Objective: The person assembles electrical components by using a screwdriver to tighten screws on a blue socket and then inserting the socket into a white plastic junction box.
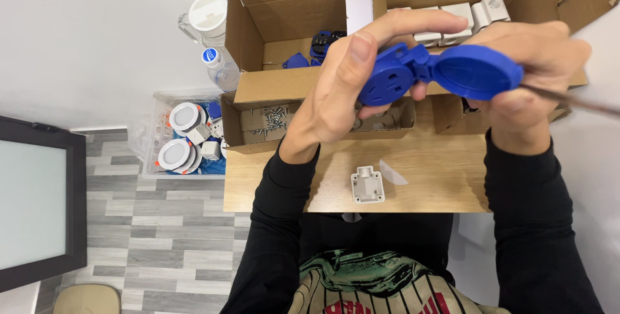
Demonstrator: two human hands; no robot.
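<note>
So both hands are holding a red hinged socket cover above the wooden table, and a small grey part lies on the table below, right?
Not quite: the head view shows the hinged socket cover is blue, not red. Left hand and right hand hold it above the wooden table, small grey part below.

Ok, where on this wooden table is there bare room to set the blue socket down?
The wooden table is bare along its near edge, on both sides of the small grey housing, below the left hand and right hand. The far side is crowded: the screw box and the big cardboard box fill it.
</note>
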